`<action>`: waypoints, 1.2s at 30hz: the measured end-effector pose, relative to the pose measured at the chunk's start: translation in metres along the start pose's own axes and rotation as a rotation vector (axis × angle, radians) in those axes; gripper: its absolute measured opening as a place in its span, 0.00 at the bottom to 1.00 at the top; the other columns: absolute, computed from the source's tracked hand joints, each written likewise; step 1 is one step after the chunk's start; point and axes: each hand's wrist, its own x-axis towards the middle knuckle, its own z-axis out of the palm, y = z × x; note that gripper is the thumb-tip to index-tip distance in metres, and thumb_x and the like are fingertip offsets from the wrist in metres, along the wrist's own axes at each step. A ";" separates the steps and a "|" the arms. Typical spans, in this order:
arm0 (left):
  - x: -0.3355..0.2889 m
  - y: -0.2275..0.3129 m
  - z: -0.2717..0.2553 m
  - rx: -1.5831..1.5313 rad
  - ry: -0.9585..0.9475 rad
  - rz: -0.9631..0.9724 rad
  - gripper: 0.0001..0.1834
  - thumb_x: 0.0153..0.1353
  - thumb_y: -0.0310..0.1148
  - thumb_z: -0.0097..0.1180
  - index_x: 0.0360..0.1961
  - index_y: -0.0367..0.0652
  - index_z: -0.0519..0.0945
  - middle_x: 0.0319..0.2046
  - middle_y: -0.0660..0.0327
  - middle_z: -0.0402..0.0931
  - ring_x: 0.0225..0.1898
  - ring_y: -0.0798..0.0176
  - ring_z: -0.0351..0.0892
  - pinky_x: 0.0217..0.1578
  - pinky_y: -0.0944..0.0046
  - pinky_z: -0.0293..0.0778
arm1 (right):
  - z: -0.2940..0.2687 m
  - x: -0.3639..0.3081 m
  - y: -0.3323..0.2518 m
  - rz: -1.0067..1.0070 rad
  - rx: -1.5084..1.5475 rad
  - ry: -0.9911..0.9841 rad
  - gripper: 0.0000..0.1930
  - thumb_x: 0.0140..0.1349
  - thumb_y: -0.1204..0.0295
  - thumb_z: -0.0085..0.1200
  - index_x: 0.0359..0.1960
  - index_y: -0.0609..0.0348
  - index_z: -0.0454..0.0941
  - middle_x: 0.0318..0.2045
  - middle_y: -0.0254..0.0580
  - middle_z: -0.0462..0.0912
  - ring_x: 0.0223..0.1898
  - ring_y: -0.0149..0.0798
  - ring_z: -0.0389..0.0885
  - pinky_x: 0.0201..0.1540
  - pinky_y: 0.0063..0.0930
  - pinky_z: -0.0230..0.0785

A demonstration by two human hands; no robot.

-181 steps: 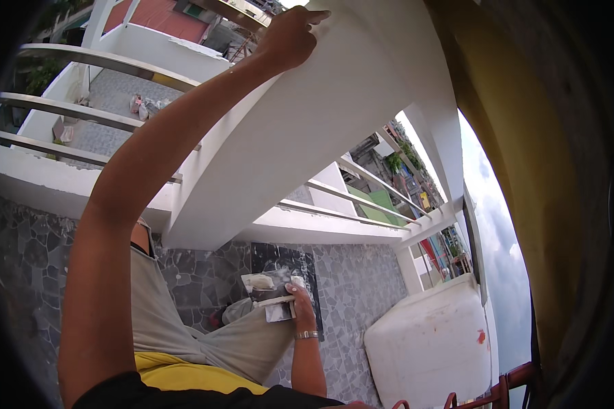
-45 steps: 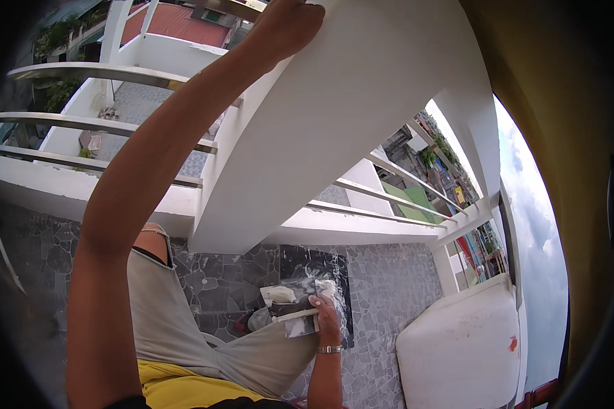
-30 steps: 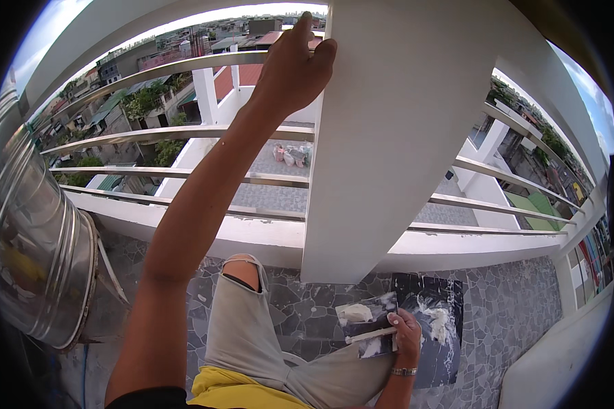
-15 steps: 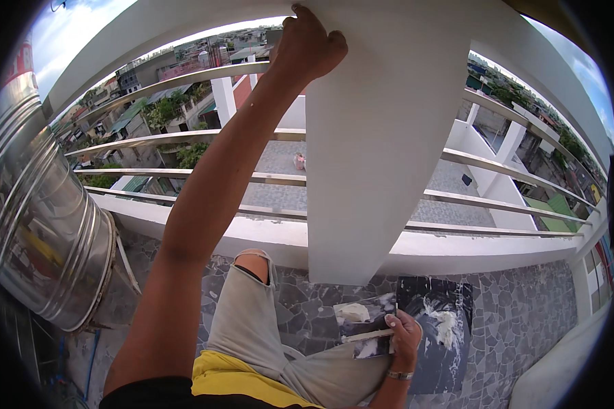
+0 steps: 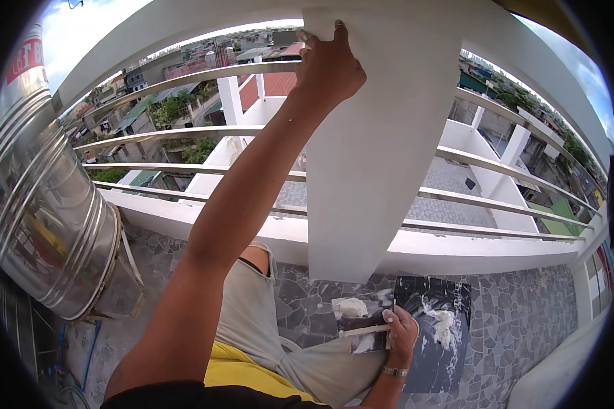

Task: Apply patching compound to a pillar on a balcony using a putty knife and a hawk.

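Observation:
My left hand (image 5: 331, 65) is raised to the top of the white column (image 5: 372, 157). Its thumb and a finger are spread apart against the column's upper left edge, and nothing shows in the hand. Low on the right, my right hand (image 5: 402, 334) grips a flat plastering trowel (image 5: 370, 319) with a pale strip across it. A lump of white putty (image 5: 353, 307) sits on its dark, smeared face. Beneath and to the right of that hand lies a dark board (image 5: 430, 371) streaked with white putty.
Metal rails (image 5: 184, 135) run along both sides of the column above a low white ledge (image 5: 443, 247). A large shiny metal tank (image 5: 48, 204) stands on a stand at the left. Grey stone-pattern tiles (image 5: 505, 320) cover the floor. Rooftops and buildings lie beyond the rails.
My left hand has shifted right and slightly down at the column's top, and its fingers have spread. My right hand keeps its hold on the trowel, nearly still.

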 end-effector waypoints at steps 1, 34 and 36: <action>-0.005 0.000 -0.004 -0.004 -0.002 0.004 0.46 0.61 0.42 0.50 0.71 0.24 0.46 0.56 0.10 0.56 0.55 0.18 0.71 0.54 0.40 0.75 | 0.003 -0.003 -0.010 -0.008 -0.007 0.003 0.10 0.61 0.72 0.56 0.24 0.63 0.74 0.22 0.21 0.67 0.26 0.20 0.60 0.27 0.19 0.53; 0.010 -0.086 -0.025 -0.598 0.113 0.076 0.23 0.57 0.11 0.50 0.55 0.30 0.75 0.63 0.45 0.68 0.55 0.49 0.79 0.53 0.61 0.81 | -0.003 -0.011 0.003 0.028 -0.034 0.036 0.08 0.62 0.71 0.54 0.27 0.61 0.76 0.24 0.21 0.69 0.28 0.20 0.62 0.31 0.18 0.55; 0.021 -0.100 -0.017 -0.187 0.192 0.340 0.21 0.56 0.08 0.50 0.51 0.29 0.78 0.64 0.44 0.67 0.57 0.47 0.77 0.56 0.59 0.80 | 0.002 -0.013 -0.004 0.024 -0.060 0.049 0.08 0.62 0.71 0.55 0.26 0.61 0.76 0.24 0.21 0.69 0.28 0.20 0.61 0.30 0.19 0.55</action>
